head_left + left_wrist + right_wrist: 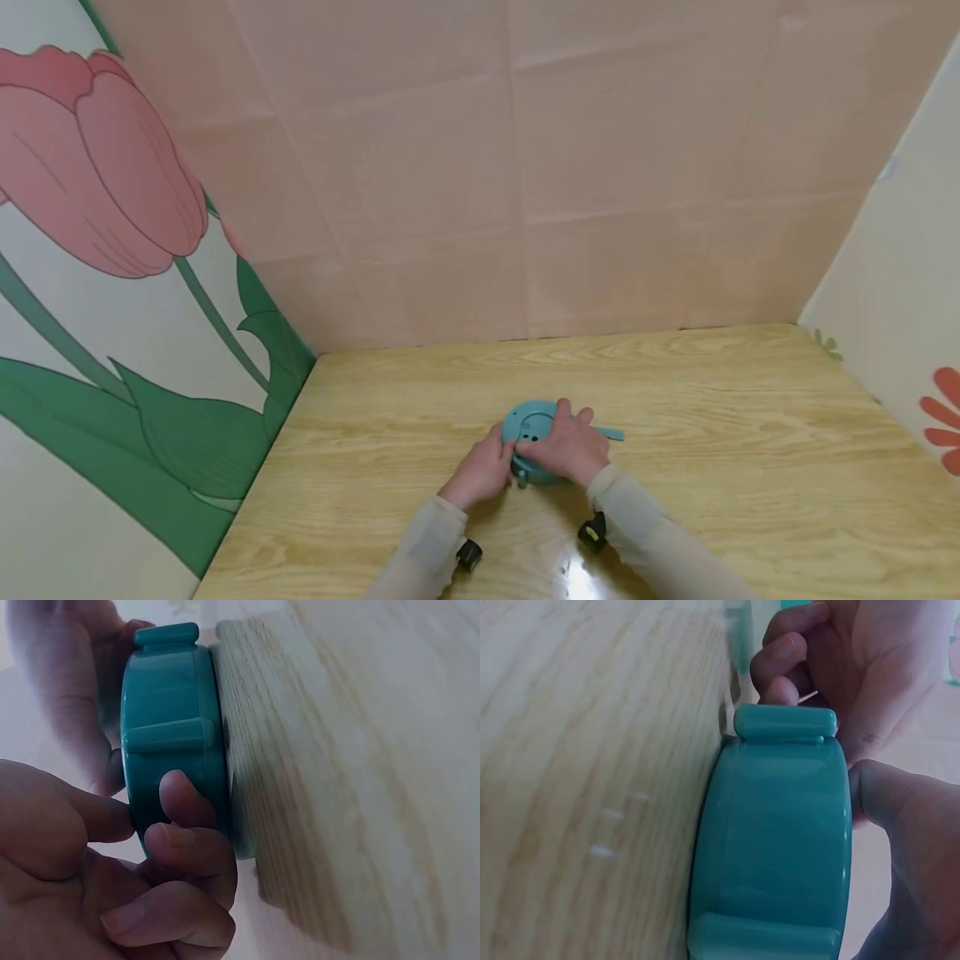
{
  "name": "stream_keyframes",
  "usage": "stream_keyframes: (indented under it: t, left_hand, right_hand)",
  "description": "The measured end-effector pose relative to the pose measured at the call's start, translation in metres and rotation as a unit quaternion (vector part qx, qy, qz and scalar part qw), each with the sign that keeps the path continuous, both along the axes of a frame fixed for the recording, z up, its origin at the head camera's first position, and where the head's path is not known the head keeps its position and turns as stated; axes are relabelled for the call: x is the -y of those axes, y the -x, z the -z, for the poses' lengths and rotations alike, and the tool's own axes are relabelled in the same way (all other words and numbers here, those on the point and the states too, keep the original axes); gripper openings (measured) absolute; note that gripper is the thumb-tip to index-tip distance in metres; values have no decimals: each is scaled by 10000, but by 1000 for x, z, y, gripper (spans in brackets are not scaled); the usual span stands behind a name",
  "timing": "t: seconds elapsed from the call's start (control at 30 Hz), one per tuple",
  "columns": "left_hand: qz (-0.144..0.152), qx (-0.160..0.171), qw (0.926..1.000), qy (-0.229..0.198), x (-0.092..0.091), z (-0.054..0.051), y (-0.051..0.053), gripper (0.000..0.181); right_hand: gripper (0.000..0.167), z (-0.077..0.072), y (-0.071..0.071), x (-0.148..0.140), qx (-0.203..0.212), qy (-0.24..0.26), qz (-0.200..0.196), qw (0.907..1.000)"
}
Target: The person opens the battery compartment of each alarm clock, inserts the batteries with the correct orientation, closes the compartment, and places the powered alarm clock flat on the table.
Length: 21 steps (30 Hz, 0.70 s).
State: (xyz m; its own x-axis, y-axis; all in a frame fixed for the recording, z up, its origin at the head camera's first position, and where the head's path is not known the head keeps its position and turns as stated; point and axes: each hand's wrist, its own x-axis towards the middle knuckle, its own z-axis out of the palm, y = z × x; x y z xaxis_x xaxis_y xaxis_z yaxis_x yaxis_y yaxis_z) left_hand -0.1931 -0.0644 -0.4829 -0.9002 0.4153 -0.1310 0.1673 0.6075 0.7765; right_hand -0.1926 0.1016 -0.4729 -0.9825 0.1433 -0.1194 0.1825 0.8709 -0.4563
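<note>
A round teal plastic case (534, 408) with dark dots like a face on top lies flat on the table, and a narrow teal strip (611, 434) sticks out to its right. My left hand (482, 469) grips the case's left edge, thumb at the top rim and fingers curled against the side wall (174, 694). Over the right part of the case lies my right hand (572, 442), its thumb touching the top and its other fingers spread toward the far edge. Rounded ridges stand out from the side wall (780, 825) in the right wrist view. The underside is hidden.
The wood-grain table (360, 467) reaches back to a wall covered in pinkish creased sheeting (420, 183). A wall with a painted tulip (97, 167) borders the left side, and a pale wall (900, 275) the right. Small black devices (592, 533) sit at both wrists.
</note>
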Motion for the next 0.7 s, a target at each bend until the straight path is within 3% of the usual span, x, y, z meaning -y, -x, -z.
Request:
stream_keyframes:
  t: [0.5,0.7]
  left_hand:
    - [-58,64,9999,113,-1,1,0,51]
    - [-35,257,9997,39,-2,0,1,51]
  right_hand:
    - [104,-2,1,-23,370,914,-416,9943]
    - [100,-4,0,-27,352,1078,-366,9929]
